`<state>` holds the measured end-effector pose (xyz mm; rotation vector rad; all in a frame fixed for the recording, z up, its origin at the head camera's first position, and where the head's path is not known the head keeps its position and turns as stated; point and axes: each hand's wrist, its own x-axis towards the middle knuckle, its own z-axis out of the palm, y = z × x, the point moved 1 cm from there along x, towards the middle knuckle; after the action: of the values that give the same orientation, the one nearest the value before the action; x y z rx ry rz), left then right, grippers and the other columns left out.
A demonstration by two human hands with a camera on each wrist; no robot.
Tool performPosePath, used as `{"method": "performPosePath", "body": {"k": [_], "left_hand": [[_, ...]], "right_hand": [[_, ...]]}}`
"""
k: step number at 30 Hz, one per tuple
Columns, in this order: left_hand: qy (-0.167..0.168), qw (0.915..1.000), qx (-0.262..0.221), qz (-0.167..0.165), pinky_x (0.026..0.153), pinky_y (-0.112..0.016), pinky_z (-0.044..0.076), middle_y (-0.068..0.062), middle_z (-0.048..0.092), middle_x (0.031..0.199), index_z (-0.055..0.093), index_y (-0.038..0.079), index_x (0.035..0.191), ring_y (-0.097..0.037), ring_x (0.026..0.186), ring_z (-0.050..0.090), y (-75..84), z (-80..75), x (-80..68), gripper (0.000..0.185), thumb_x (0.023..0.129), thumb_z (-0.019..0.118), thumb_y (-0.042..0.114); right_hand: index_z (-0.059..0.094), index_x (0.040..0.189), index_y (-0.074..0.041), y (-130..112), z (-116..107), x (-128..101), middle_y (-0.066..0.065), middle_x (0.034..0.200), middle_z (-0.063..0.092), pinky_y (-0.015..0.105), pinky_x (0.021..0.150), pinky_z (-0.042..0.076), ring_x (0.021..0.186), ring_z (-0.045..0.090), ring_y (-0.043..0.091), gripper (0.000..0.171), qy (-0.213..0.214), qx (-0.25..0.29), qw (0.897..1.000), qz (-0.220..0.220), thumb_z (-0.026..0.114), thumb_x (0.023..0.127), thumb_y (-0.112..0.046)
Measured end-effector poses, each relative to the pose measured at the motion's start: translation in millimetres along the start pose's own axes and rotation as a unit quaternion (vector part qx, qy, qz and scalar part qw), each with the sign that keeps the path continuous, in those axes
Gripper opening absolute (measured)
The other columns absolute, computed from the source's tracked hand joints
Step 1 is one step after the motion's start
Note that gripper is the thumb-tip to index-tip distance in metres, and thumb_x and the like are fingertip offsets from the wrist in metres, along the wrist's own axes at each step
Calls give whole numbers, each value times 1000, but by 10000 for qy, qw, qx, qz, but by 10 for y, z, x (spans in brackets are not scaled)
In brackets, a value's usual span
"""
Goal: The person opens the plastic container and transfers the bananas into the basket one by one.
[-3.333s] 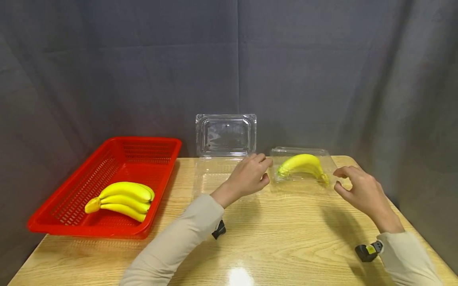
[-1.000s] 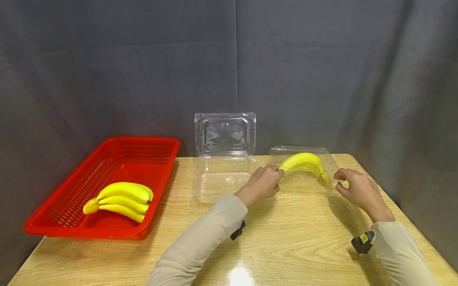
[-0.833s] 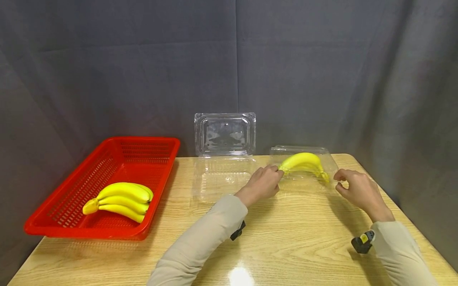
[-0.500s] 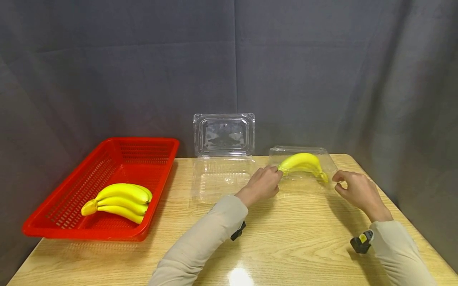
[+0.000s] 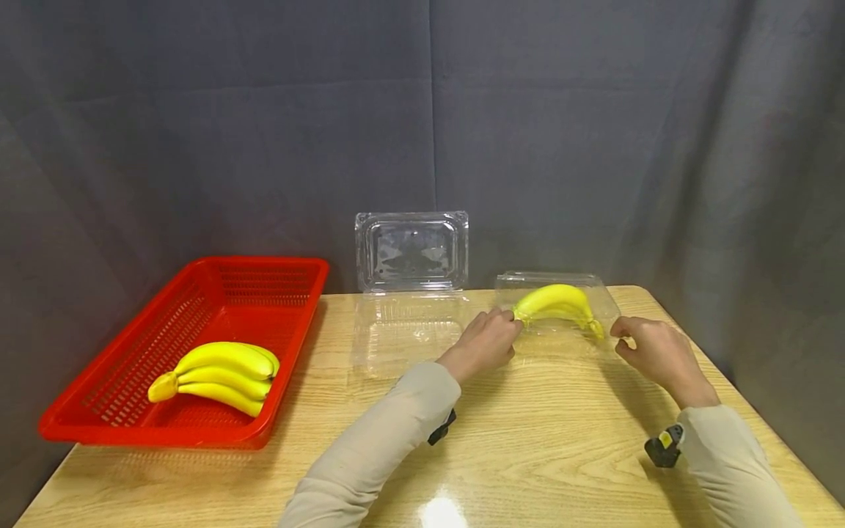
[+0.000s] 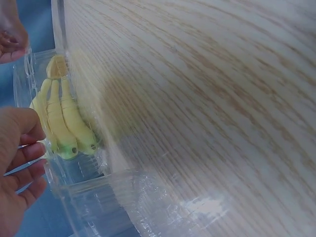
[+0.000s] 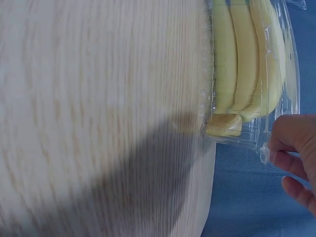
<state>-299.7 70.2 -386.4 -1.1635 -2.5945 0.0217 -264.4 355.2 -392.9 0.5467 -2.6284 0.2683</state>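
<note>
A shut clear clamshell box (image 5: 597, 293) with a yellow banana bunch (image 5: 557, 302) inside lies at the table's back right. My left hand (image 5: 505, 326) grips its left end with curled fingers. In the left wrist view my left hand (image 6: 27, 148) has thumb and fingers around the plastic rim beside the banana tips (image 6: 66, 145). My right hand (image 5: 622, 336) is at the box's right end. The right wrist view shows my right hand (image 7: 279, 150) pinching the rim next to the bunch's stem (image 7: 224, 124).
An open, empty clamshell (image 5: 405, 330) lies at the back centre with its lid (image 5: 411, 251) standing upright. A red basket (image 5: 284, 293) at the left holds another banana bunch (image 5: 221, 367). A dark curtain hangs behind the wooden table (image 5: 541, 440).
Since 3.3 s ago my left hand has moved right onto the box's left end and my right hand has closed in on the right end. Over the last second both have stayed put.
</note>
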Motion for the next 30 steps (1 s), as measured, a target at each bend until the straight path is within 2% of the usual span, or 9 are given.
{"method": "performPosePath", "body": {"k": [7,17,24,30], "left_hand": [[21,10000,-3,-34,68,-23,46,-1,63,96,70,12,108,-14,82,55,4,15,31,24,85,70,13],[107,9997,222,29,66,-25,47,-2,63,94,70,12,107,-15,80,55,9,31,57,22,85,69,11],[-35,9994,320,127,73,-24,49,-2,65,97,72,13,107,-15,84,57,29,15,70,20,89,65,7],[23,9987,465,212,72,-23,49,-3,67,96,68,10,110,-13,77,56,55,-4,86,21,91,61,3]], "right_hand": [[67,83,-9,-5,8,-22,3,76,67,36,44,43,55,56,16,22,145,-158,9993,-302,71,70,7],[65,80,-10,-39,13,-29,1,76,65,37,45,44,56,55,15,23,205,-203,9985,-459,68,68,10],[59,76,-13,-48,-2,-33,-7,71,58,32,43,39,53,46,9,26,267,-202,9975,-623,68,66,9],[56,75,-14,-42,-24,-36,-9,69,53,30,42,35,52,40,7,28,346,-236,9961,-783,67,64,9]]}}
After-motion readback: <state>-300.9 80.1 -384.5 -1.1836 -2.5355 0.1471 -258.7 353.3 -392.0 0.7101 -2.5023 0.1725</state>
